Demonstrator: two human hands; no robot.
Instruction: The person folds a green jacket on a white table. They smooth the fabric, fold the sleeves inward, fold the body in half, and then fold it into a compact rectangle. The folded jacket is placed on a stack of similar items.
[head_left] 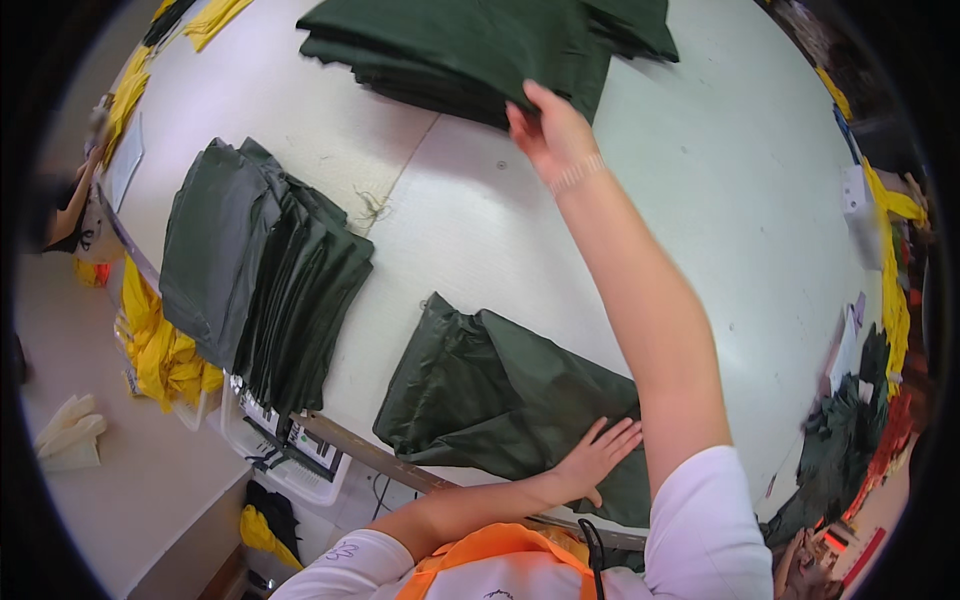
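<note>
A folded dark green fabric piece (480, 385) lies at the table's near edge. My left hand (598, 465) rests flat on its right end, fingers stretched out. Farther off, at the top of the view, is a thick stack of dark green folded fabric (450, 50). Over there my right hand (555, 135) reaches to the stack's near edge, thumb and fingers closed on the edge of a fabric piece; the fingertips are partly hidden. Another stack of dark green folded pieces (250, 270) stands to the left, its layers fanned toward the right.
The white table (760, 250) has loose threads (370, 207) on it. Yellow fabric (160, 340) hangs at the left edge, above a white plastic basket (325, 485). Dark green scraps (845, 450) and yellow strips (890, 300) line the right edge. Another person's arm (75, 210) shows far left.
</note>
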